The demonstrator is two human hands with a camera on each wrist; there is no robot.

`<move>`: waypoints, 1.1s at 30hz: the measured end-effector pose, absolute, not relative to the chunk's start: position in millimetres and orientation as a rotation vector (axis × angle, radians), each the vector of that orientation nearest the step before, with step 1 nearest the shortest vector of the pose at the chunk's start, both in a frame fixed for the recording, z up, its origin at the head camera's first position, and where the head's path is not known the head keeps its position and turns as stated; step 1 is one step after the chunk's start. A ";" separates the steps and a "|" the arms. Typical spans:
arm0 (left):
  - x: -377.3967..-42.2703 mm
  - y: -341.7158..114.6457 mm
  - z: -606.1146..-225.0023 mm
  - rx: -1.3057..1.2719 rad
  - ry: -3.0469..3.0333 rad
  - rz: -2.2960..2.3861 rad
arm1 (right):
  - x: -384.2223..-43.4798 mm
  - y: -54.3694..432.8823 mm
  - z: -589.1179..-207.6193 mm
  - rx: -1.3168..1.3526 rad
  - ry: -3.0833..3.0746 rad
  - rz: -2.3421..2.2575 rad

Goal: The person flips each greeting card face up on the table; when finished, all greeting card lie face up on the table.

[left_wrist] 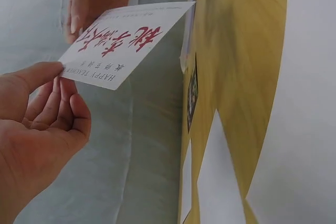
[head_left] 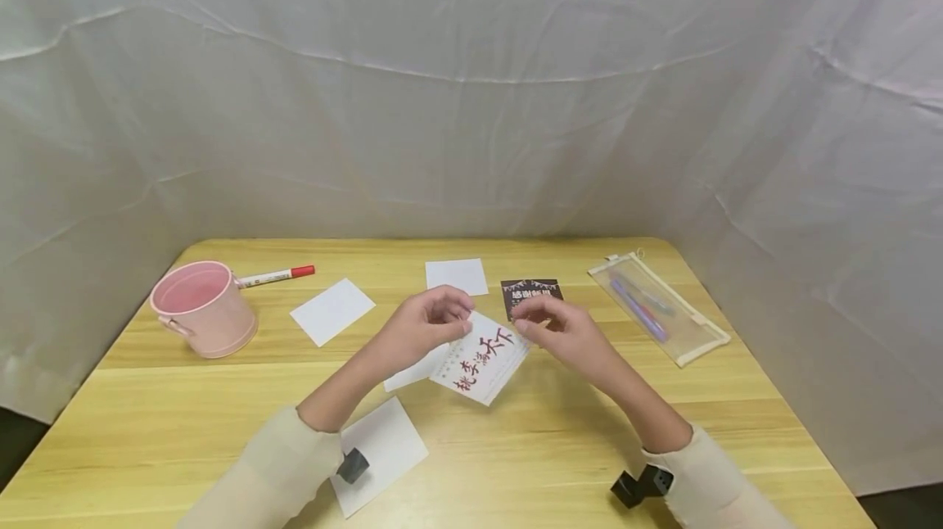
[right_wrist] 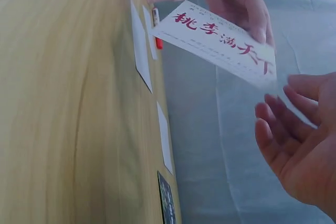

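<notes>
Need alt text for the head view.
A left hand pinches a white card with red Chinese lettering above a wooden table, the right hand close beside it. Around them are a pink bucket, red-capped pen, blank white cards, black card and zip pouch.

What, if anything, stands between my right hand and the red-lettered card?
Nothing visible does; in the right wrist view, your right hand has open air up to the red-lettered card. Your left hand pinches it from the other side.

Held card [head_left: 482,361]: "桃李满天下", "HAPPY"; black card [head_left: 526,289]: unclear lettering
</notes>
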State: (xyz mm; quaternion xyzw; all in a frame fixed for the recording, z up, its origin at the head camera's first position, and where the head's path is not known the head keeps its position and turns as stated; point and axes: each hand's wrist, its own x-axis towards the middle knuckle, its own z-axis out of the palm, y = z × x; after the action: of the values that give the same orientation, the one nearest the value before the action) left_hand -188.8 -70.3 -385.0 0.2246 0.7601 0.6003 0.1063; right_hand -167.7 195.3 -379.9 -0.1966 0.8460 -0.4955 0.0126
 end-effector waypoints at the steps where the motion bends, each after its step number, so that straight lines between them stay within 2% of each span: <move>1: -188.4 -69.1 -386.0 0.673 2.225 1.760 | -166.3 193.3 -380.2 -0.664 2.628 -1.530; 5: -185.8 -64.3 -388.9 0.716 2.213 1.720 | -160.6 186.5 -380.9 -0.802 2.601 -1.478; 9: -184.3 -61.7 -390.5 0.741 2.217 1.699 | -157.7 182.5 -383.4 -0.825 2.604 -1.453; 21: -192.7 -75.7 -392.8 0.684 2.250 1.685 | -164.8 197.2 -381.8 -0.705 2.641 -1.593; 33: -196.0 -72.5 -402.3 0.701 2.201 1.624 | -163.6 224.4 -390.4 -0.449 2.587 -1.644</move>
State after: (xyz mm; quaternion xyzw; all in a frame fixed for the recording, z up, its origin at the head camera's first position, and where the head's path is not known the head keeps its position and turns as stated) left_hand -196.0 -72.5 -402.3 0.2449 0.7697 0.5679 0.1582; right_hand -163.6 224.4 -390.4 -0.1448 0.8349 -0.5305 0.0220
